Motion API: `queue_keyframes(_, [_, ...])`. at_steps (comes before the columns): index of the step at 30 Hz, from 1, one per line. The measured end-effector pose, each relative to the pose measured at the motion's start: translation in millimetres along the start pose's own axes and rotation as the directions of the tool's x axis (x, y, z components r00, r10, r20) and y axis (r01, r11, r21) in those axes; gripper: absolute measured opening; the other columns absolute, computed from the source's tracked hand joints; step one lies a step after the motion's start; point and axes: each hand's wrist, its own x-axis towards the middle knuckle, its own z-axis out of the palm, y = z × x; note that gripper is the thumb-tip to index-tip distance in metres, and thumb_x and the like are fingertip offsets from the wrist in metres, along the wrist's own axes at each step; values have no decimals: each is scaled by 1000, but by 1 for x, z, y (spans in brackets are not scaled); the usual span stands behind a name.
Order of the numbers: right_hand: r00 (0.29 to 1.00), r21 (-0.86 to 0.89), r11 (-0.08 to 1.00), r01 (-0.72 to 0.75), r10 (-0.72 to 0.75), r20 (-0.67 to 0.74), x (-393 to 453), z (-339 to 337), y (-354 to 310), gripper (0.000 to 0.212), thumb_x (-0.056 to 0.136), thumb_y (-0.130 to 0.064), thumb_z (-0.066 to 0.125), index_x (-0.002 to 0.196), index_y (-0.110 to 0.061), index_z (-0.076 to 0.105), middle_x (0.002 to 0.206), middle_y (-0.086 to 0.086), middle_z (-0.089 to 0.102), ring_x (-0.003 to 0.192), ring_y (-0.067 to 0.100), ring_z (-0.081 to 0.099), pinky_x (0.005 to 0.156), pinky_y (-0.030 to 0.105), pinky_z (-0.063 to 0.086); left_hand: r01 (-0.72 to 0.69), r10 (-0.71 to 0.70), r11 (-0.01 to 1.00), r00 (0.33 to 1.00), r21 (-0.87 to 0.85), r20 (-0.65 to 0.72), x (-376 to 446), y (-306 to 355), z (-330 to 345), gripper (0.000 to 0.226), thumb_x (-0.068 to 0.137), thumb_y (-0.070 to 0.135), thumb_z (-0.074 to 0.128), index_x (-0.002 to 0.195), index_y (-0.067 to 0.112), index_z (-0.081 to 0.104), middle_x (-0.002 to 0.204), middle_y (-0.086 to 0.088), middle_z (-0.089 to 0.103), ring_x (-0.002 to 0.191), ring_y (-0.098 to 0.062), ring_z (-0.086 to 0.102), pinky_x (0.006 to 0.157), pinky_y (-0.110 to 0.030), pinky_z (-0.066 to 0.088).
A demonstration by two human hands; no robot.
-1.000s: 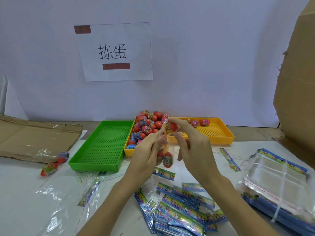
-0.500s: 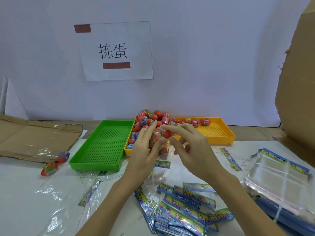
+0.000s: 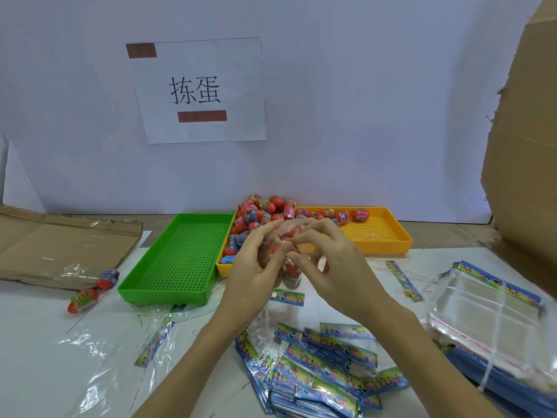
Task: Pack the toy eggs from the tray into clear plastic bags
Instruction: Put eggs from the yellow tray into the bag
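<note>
My left hand (image 3: 256,267) and my right hand (image 3: 328,267) meet in front of the yellow tray (image 3: 388,245). Between them hangs a clear plastic bag (image 3: 289,273) with red toy eggs inside. Both hands pinch the bag's top, left thumb and fingers on one side, right fingertips on the other. A heap of red toy eggs (image 3: 259,212) with coloured labels fills the tray's left end; a few more lie along its back edge. Part of the bag is hidden behind my fingers.
A green tray (image 3: 180,257) with nothing in it stands left of the yellow one. A filled bag of eggs (image 3: 90,291) lies at the left near flat cardboard (image 3: 60,245). Bundled clear bags (image 3: 494,321) sit at right, loose printed bags (image 3: 325,366) at front. A cardboard box (image 3: 524,146) rises far right.
An egg held by my right hand above the bag's mouth has gone into the bag. Both hands closed in together on the bag's top.
</note>
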Motion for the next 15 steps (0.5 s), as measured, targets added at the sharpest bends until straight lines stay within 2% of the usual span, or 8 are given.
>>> queue_keyframes(2, [1000, 13, 1000, 9, -10, 21, -1, 1, 1, 19, 98, -33, 68, 112, -20, 71, 120, -11, 58, 67, 3, 62, 66, 10, 46, 33, -33, 998, 999, -47, -2, 0, -1, 1, 35, 101, 37, 64, 136, 29, 63, 119, 3, 71, 113, -21, 68, 98, -52, 58])
queue_keyframes(5, [999, 20, 999, 27, -27, 25, -1, 1, 2, 20, 99, -30, 68, 115, -19, 72, 118, -11, 62, 73, 6, 64, 70, 16, 51, 92, -95, 983, 995, -159, -10, 1, -1, 2, 21, 103, 26, 66, 123, 24, 71, 111, -4, 75, 102, -24, 72, 81, -40, 62])
queue_keyframes(8, [992, -1, 997, 79, -79, -97, 2, -3, 4, 15, 100, -18, 67, 114, -15, 73, 110, -6, 69, 78, 5, 63, 71, 11, 47, 178, -203, 944, 977, -277, -65, 4, -1, 1, 12, 100, 18, 70, 110, 15, 75, 104, -10, 77, 97, -23, 73, 79, -36, 62])
queue_keyframes(12, [933, -59, 988, 140, -152, -326, 2, -6, 3, 15, 99, -6, 68, 112, -11, 75, 103, -3, 72, 82, 2, 62, 70, 9, 47, 339, -383, 840, 923, -424, -22, 6, 0, -3, 7, 94, 16, 76, 98, 9, 76, 96, -11, 75, 89, -20, 68, 73, -36, 55])
queue_keyframes(14, [894, 17, 998, 67, -53, -445, 2, -4, -3, 15, 98, -15, 72, 113, -15, 71, 103, -4, 69, 82, 5, 64, 66, 11, 49, 368, -413, 799, 911, -475, 12, 6, 0, -4, 9, 91, 14, 77, 97, 8, 77, 96, -13, 74, 84, -19, 67, 70, -35, 55])
queue_keyframes(15, [886, 122, 992, -20, 74, -457, 3, -3, -6, 20, 96, -26, 74, 114, -19, 68, 102, -6, 67, 84, 5, 64, 65, 12, 51, 375, -418, 779, 908, -503, 28, 6, 1, -4, 11, 91, 14, 77, 98, 6, 76, 96, -15, 73, 80, -19, 67, 66, -32, 57])
